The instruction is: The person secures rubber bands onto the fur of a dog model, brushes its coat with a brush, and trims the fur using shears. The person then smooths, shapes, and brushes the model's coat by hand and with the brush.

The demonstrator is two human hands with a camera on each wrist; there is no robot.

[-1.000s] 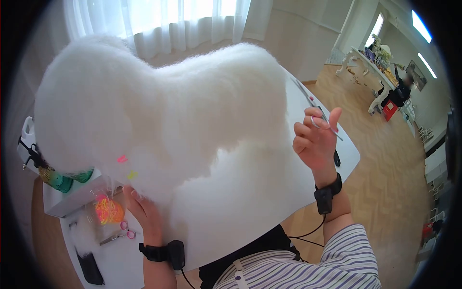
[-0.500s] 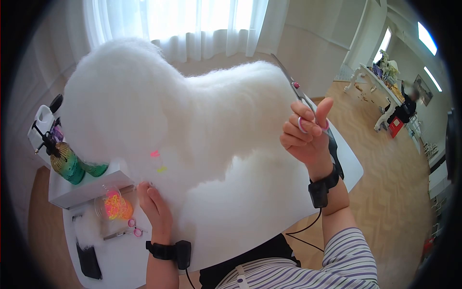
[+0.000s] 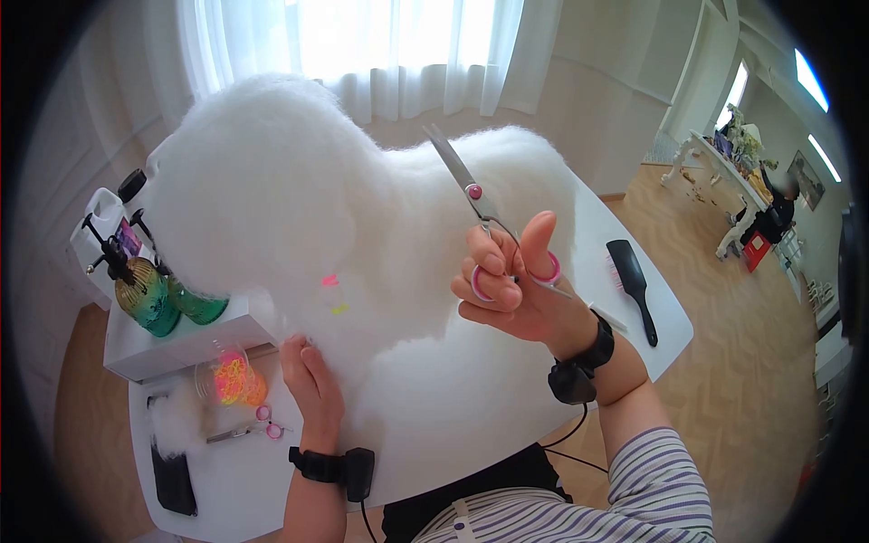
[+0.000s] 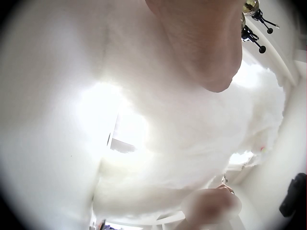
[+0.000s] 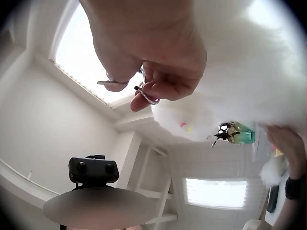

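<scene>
A large fluffy white-furred animal form (image 3: 262,190) fills the middle of the head view, with small pink and yellow ties (image 3: 333,294) in its fur. My right hand (image 3: 520,290) grips pink-ringed scissors (image 3: 475,192), ring and thumb loops around the digits, blades parted slightly and pointing up-left in front of the back fur. In the right wrist view the same hand (image 5: 158,62) has the loops around its fingers. My left hand (image 3: 315,389) touches the lower fur below the ties with fairly straight fingers, their tips partly hidden; the left wrist view shows part of that hand (image 4: 201,43).
On the white table (image 3: 231,493) at left lie a cup of coloured bands (image 3: 240,380), second scissors (image 3: 244,432), loose white fluff (image 3: 176,421) and a black item (image 3: 172,480). Green spray bottles (image 3: 149,299) stand on a white box (image 3: 181,348). A black brush (image 3: 634,288) lies right.
My right hand has moved left with the scissors, from beside the rear of the fur to in front of it. The head view has shifted, bringing the brush into sight. My left hand stays at the fur.
</scene>
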